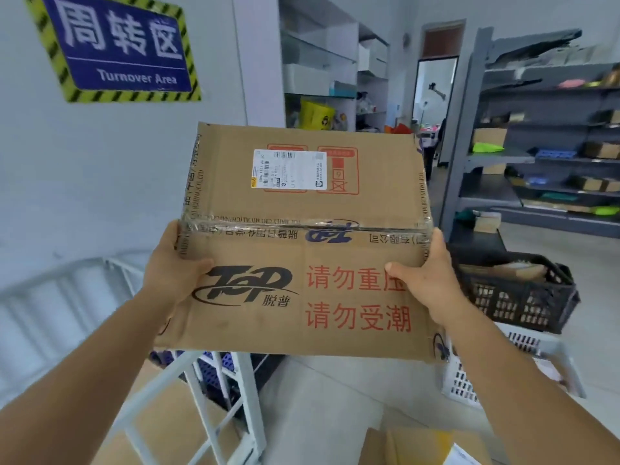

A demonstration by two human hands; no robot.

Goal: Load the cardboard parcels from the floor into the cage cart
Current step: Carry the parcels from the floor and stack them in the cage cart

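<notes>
The left hand (171, 263) and the right hand (426, 273) grip the two sides of a big cardboard parcel (302, 243), thumbs on the front and fingers hidden behind it. The parcel is up in the air, above the white cage cart (214, 397). More brown parcels (412, 444) lie on the floor below.

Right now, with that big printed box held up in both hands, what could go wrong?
1. The brown cardboard box is gripped only at its side edges by the left hand and right hand, so it might slip.
2. It hides much of the white metal cage cart below, so it could catch on a bar.
3. The black plastic crate stands close on the right, easy to bump.
</notes>
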